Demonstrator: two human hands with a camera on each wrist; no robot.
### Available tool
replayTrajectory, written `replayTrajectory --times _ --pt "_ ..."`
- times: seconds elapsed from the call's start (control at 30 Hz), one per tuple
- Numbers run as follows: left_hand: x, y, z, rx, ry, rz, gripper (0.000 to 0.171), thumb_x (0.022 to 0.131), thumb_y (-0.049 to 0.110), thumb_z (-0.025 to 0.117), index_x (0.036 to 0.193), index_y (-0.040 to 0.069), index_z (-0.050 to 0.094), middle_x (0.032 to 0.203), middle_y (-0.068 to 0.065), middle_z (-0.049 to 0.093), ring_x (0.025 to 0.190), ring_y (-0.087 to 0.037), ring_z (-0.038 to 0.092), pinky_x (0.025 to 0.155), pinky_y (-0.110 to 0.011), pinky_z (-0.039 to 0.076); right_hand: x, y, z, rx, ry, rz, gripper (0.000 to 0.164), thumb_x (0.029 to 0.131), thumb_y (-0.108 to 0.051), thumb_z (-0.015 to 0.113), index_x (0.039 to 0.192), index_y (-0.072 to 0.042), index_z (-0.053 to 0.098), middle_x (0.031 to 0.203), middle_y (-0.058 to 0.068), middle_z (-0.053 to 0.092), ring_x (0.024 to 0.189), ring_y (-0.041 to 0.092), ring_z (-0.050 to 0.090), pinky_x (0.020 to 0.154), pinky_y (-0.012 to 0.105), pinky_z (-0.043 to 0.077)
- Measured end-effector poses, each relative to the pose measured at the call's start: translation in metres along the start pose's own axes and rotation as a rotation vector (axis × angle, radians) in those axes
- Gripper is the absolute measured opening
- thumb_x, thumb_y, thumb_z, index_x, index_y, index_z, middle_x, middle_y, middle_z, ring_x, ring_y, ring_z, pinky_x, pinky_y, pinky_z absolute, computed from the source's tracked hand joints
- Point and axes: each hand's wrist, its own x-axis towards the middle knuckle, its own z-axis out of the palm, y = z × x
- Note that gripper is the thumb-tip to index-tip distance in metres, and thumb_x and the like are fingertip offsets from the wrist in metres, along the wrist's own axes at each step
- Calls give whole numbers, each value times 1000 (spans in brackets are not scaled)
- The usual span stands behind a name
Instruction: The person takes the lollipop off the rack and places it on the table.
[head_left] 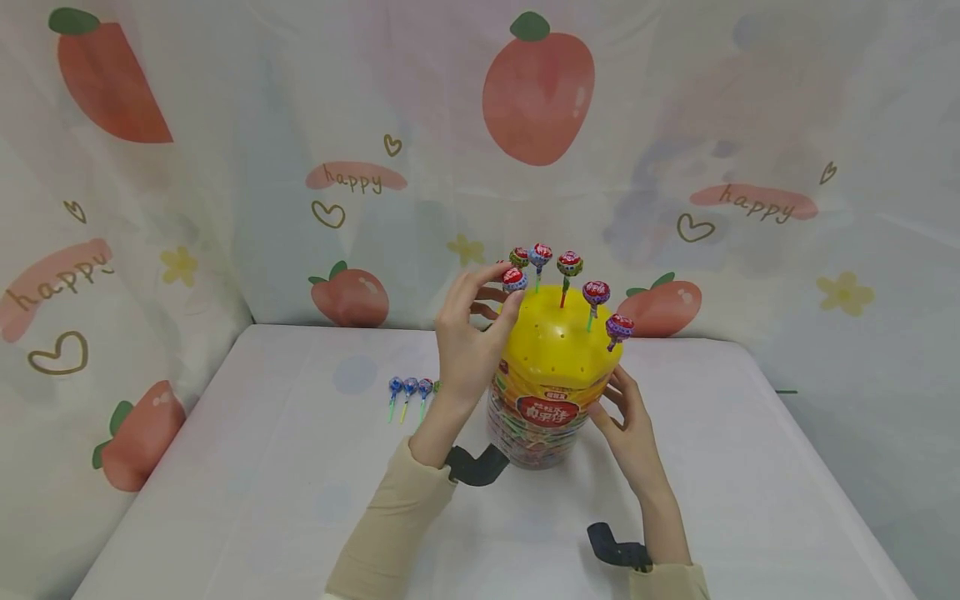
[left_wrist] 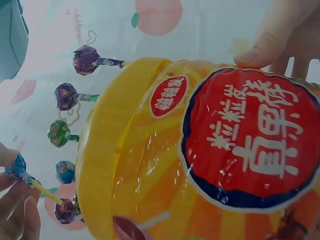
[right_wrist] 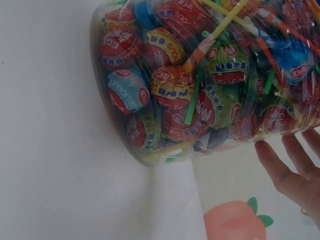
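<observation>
Mid-table (head_left: pixel 300 500), near the back: clear lollipop jar (head_left: pixel 542 417) standing upright, packed with wrapped sweets, topped by a yellow domed lid (head_left: pixel 555 342) dotted with holes. Left hand (head_left: pixel 471 342) up at the lid's left shoulder, fingertips pinching a red-wrapped lollipop (head_left: pixel 514 279), its stick down at the lid. Right hand (head_left: pixel 630 425) low against the jar's right side, fingers fairly straight and resting on the wall, not curled round it. Five more lollipops already planted in the lid: green (head_left: pixel 519 257), red-and-blue (head_left: pixel 540 254), another red (head_left: pixel 570 263), two purple (head_left: pixel 596 292). Left of the jar, flat on the table, a short row of blue lollipops (head_left: pixel 408 387), well apart from both hands.
</observation>
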Motion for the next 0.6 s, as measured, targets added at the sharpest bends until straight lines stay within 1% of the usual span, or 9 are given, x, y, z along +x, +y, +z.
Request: replayTrajectory --times 0.27,0.37,0.47,0.6 --pt "-18 -6 -19 59 33 -36 31 87 14 70 117 7 65 105 -11 66 83 -22 64 67 -28 53 0 0 0 -3 1 -8 68 96 -16 57 153 -17 20 153 16 29 140 39 30 106 68 29" --pt "-26 -10 -26 84 54 -56 30 87 14 70 116 8 66 103 -10 66 81 -22 64 66 -25 52 0 0 0 0 -2 -9 68 96 -16 57 153 -17 19 153 16 28 140 39 30 106 68 29" --pt "-33 -16 -33 83 81 -77 30 86 14 71 115 7 67 101 -10 67 80 -21 64 64 -21 49 0 0 0 1 -3 -9 68 96 -16 57 153 -17 19 153 16 28 140 39 29 106 68 29" --pt "-44 -25 -41 97 112 -136 30 85 15 73 114 7 68 100 -11 66 79 -21 63 63 -19 48 0 0 0 4 -3 -5 68 96 -16 57 153 -18 19 153 15 28 140 39 30 106 68 29"
